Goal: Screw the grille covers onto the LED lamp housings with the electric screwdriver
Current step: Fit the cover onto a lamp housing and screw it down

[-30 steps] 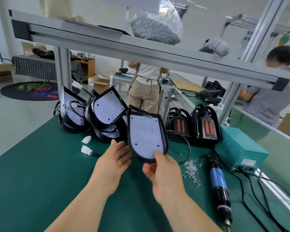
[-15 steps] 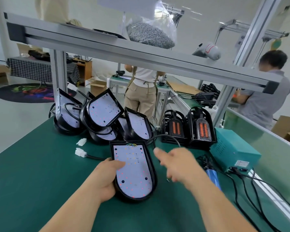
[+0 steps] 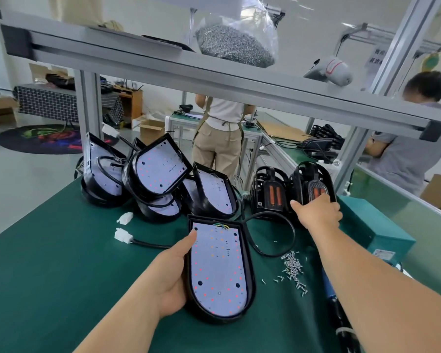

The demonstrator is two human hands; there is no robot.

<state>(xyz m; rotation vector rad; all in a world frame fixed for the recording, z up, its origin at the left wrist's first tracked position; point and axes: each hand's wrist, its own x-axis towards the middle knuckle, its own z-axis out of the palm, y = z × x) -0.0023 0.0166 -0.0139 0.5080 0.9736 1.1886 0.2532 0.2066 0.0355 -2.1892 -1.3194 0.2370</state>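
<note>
1. The left hand (image 3: 172, 273) gripped the left edge of an LED lamp housing (image 3: 219, 271), its thumb pressed on the white LED board and its other fingers hidden under the rim.
2. That housing lay flat and board-up on the green bench mat (image 3: 49, 263), with its rounded end toward the person.
3. Just right of it a scatter of loose screws (image 3: 293, 268) lay on the mat. Beside them was the electric screwdriver (image 3: 329, 285), mostly covered by the right forearm, so only its blue barrel and part of its black body showed.
4. A black cable (image 3: 285, 233) looped out from the housing's square end. A white connector (image 3: 124, 235) lay to the housing's left, with a second connector (image 3: 124, 217) a little farther off.
5. The right hand (image 3: 316, 212) was stretched out onto the lower front of the right grille cover (image 3: 313, 180). Its fingers bent over the cover and its thumb stuck out to the left. I could not tell whether it actually held the cover.
6. The left grille cover (image 3: 269, 194) stood upright just beside the right one.
7. A teal power box (image 3: 374, 230) sat to the right of the covers.
8. Left of the covers, a pile of open housings (image 3: 161, 171) leaned on one another.
9. Overhead, a bag of screws (image 3: 234, 44) rested on the aluminium shelf (image 3: 163, 70).
10. Beyond the shelf, two people stood at other benches.
</note>
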